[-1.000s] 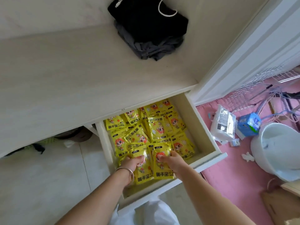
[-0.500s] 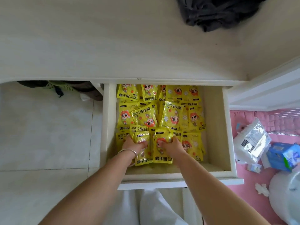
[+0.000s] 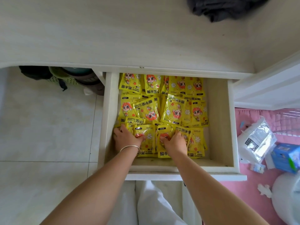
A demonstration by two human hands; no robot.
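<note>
An open white drawer (image 3: 219,111) under a pale desk top (image 3: 113,38) holds several yellow hand warmer packets (image 3: 173,109) with a cartoon face, lying in overlapping rows. Both my hands are inside it, at the front row. My left hand (image 3: 125,138), with a silver bangle on the wrist, grips the packets at the front left, fingers curled down by the drawer's left wall and thumb on a packet. My right hand (image 3: 174,142) grips the neighbouring front packets, thumb curled on one face. The packets under my palms are partly hidden.
A dark cloth (image 3: 224,8) lies on the desk top at the back right. A green basket (image 3: 65,77) stands under the desk at left. On the pink mat (image 3: 243,192) at right are a white bag (image 3: 258,142), a blue box (image 3: 287,158) and a white bucket (image 3: 285,197).
The view has swung round so the drawer faces me squarely. My hands have stayed on the front packets, the left spreading a little toward the drawer's left wall.
</note>
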